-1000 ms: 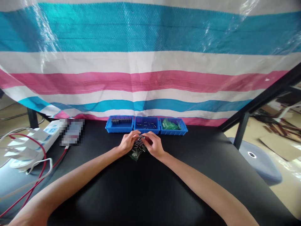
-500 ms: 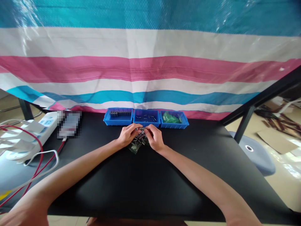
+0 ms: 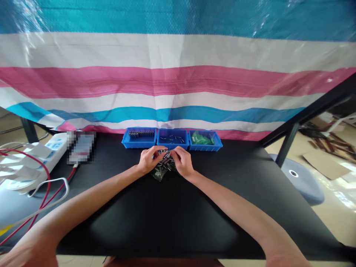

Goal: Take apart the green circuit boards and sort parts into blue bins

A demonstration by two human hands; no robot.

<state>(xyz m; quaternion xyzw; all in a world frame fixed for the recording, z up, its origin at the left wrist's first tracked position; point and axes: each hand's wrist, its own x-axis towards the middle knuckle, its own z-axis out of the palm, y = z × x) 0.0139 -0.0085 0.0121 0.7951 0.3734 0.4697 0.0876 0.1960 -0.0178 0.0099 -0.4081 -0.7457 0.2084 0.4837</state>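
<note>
My left hand and my right hand meet over a small clear plastic bag of dark cylindrical parts on the black table. Both hands pinch the bag's top edge, fingertips close together. Just beyond them stand three blue bins in a row: the left bin with dark cylinders, the middle bin with thin metal pins, the right bin with green pieces.
A striped blue, white and pink tarp hangs behind the table. At the left lie a white power strip with red and white cables and a blurred box. A black frame bar and a grey stool stand at the right.
The view tilted down a little after the earliest frame. My hands stay on the bag, with the fingers shifting slightly at its top.
</note>
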